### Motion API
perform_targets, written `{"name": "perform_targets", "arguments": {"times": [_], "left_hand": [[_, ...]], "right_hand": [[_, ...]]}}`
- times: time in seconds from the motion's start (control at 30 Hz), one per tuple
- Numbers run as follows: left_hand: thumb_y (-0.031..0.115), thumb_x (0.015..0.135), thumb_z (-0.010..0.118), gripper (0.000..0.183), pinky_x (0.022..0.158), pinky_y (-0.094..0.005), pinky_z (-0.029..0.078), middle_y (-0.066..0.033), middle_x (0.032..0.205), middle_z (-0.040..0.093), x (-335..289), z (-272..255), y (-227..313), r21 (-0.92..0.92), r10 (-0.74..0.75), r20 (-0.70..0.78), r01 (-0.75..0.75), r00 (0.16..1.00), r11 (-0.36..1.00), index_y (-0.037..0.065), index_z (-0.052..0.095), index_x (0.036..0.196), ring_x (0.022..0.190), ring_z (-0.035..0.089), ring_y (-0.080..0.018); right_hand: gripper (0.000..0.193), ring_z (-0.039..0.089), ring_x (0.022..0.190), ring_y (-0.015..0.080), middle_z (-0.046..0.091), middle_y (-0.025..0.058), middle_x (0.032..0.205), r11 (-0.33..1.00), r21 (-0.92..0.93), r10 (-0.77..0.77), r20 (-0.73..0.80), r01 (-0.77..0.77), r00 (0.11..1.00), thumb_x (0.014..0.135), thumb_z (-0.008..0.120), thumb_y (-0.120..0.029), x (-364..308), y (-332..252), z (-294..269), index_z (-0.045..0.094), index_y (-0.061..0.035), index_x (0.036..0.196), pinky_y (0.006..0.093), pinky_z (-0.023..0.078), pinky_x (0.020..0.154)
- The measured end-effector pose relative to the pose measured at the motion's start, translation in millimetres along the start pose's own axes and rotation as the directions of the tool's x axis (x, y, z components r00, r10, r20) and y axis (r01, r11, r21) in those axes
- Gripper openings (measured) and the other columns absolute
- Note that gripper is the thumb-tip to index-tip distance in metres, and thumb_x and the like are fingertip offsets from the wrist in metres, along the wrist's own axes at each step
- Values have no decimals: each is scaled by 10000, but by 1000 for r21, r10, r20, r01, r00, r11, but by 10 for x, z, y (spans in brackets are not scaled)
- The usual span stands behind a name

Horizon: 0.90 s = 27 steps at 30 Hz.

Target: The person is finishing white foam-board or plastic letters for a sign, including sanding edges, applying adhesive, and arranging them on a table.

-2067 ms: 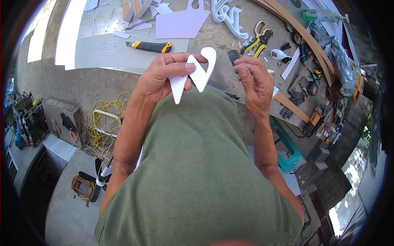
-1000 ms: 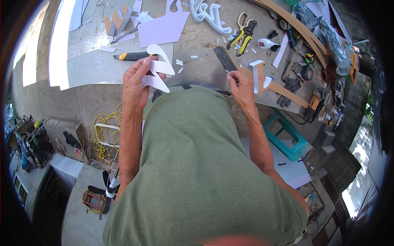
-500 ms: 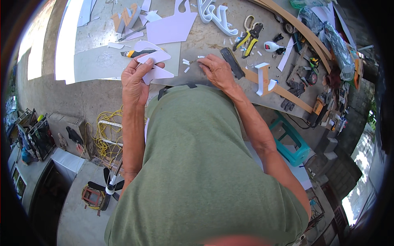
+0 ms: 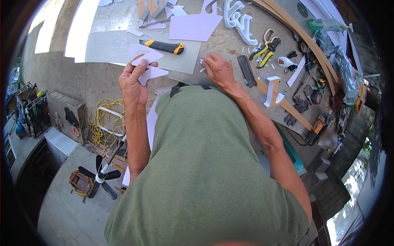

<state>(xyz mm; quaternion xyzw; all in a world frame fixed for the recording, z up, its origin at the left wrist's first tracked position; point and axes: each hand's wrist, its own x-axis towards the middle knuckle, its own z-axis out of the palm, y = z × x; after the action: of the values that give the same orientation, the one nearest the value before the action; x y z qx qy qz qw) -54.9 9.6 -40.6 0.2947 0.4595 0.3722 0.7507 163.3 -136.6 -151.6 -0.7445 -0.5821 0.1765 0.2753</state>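
My left hand [image 4: 133, 84] pinches a flat white curved cut-out [image 4: 152, 74] between thumb and fingers, raised at the near table edge. Just beyond it, a yellow-and-black utility knife [image 4: 166, 46] lies on a grey sheet [image 4: 180, 57]. My right hand [image 4: 220, 70] rests on the table with its fingers curled together, and a small white strip [image 4: 201, 61] shows at the fingertips. Another white scrap [image 4: 202, 70] lies just below them. A dark flat bar [image 4: 246, 71] lies to the right of this hand.
Yellow-handled snips [image 4: 266, 48], a white glue bottle [image 4: 286, 62] and a partly built white-edged letter [image 4: 272, 92] lie on the right. Finished white lettering [image 4: 239, 22] and a large white sheet piece [image 4: 193, 28] are farther back. A green stool [image 4: 292, 153] stands below the table.
The view has shifted, so the table things appear farther right. The utility knife shows fully now, no longer partly covered by the cut-out. My left hand keeps the cut-out; my right stays by the scraps.
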Motion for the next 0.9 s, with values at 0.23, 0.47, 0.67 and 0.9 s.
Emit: {"name": "perform_targets", "arguments": {"times": [0.23, 0.47, 0.67, 0.9], "left_hand": [[10, 873, 676, 215, 749, -384, 620, -191, 979, 686, -100, -373, -131, -71, 9, -117, -17, 993, 997, -60, 639, 1073, 816, 715, -279], [41, 882, 677, 204, 767, -351, 610, -167, 993, 701, -258, -419, -182, -98, 15, -138, -29, 990, 995, -43, 648, 1066, 848, 717, -270], [38, 880, 679, 194, 747, -371, 611, -180, 979, 702, -338, -588, -154, -130, 56, -185, -81, 981, 988, -43, 651, 1054, 828, 719, -273], [11, 854, 709, 225, 718, -347, 609, -213, 898, 712, -443, -598, 25, -88, 154, -214, -176, 965, 980, -77, 625, 1043, 787, 731, -266]], "right_hand": [[105, 620, 833, 262, 603, 71, 833, 994, 73, -76, -71, 82, 995, 852, 656, -133, 480, -208, 56, 689, -88, 941, 393, 519, 690], [134, 618, 880, 271, 652, 84, 866, 974, -7, -225, -93, 226, 970, 849, 637, -139, 1336, -475, 381, 721, -76, 932, 397, 527, 739], [155, 622, 906, 297, 652, 120, 877, 951, -36, -306, -5, 306, 952, 852, 613, -167, 1764, -853, 723, 721, -62, 888, 416, 530, 762], [254, 635, 975, 322, 670, 163, 948, 915, -266, -295, 70, 303, 953, 847, 687, -257, 2022, -1061, 1122, 717, -27, 949, 441, 527, 797]]}}
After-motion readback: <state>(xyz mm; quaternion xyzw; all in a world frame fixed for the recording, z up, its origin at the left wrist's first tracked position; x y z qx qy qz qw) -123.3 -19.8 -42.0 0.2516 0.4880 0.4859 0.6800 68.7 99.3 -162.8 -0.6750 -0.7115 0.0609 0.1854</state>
